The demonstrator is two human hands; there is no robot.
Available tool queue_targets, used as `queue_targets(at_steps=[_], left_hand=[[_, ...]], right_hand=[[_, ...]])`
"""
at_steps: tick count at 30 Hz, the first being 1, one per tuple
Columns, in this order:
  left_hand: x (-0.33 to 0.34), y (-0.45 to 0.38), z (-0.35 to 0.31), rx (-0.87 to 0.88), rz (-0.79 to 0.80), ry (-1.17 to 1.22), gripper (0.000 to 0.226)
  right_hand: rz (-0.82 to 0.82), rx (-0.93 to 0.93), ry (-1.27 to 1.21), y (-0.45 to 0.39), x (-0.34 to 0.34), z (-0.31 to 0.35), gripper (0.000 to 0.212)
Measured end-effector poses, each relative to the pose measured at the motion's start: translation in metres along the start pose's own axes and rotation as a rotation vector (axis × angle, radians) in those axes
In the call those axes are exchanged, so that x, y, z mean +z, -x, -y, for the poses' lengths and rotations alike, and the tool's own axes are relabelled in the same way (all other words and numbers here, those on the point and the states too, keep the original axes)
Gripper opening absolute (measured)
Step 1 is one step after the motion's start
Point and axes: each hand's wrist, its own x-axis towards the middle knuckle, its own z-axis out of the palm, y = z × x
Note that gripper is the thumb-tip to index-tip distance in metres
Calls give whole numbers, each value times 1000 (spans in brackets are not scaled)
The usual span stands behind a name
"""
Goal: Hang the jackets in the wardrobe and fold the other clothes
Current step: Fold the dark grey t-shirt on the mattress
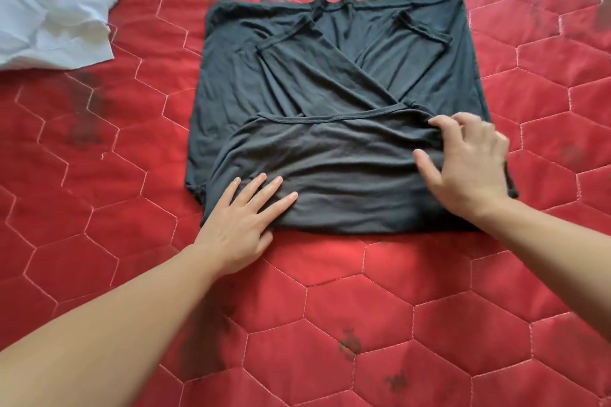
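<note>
A dark grey T-shirt [334,82] lies partly folded on the red quilted bed. Its sleeves are turned in across the middle, and the collar end is folded over the near part. My left hand [246,225] presses flat on the shirt's near left corner with straight fingers. Over on the shirt's right side, my right hand [466,165] rests on the folded layer, fingers bent and spread, fingertips touching the cloth near the collar seam.
A crumpled white garment [56,6] lies at the far left corner of the view. The red quilted bedcover [330,324] with hexagon stitching spreads out on all sides of the shirt.
</note>
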Motion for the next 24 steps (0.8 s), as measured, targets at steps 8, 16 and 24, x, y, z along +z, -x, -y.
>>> queue_targets(at_steps=[8,16,24], left_hand=[[-5,13,22,-126,-164,32,62],[-10,22,57,65,-233,99,30],[-26,13,63,5,323,343,23]], right_hand=[[395,-596,50,42,33,121,58],[606,-614,154,14,37,130,16],[1066,-554,285,-24,29,173,9]])
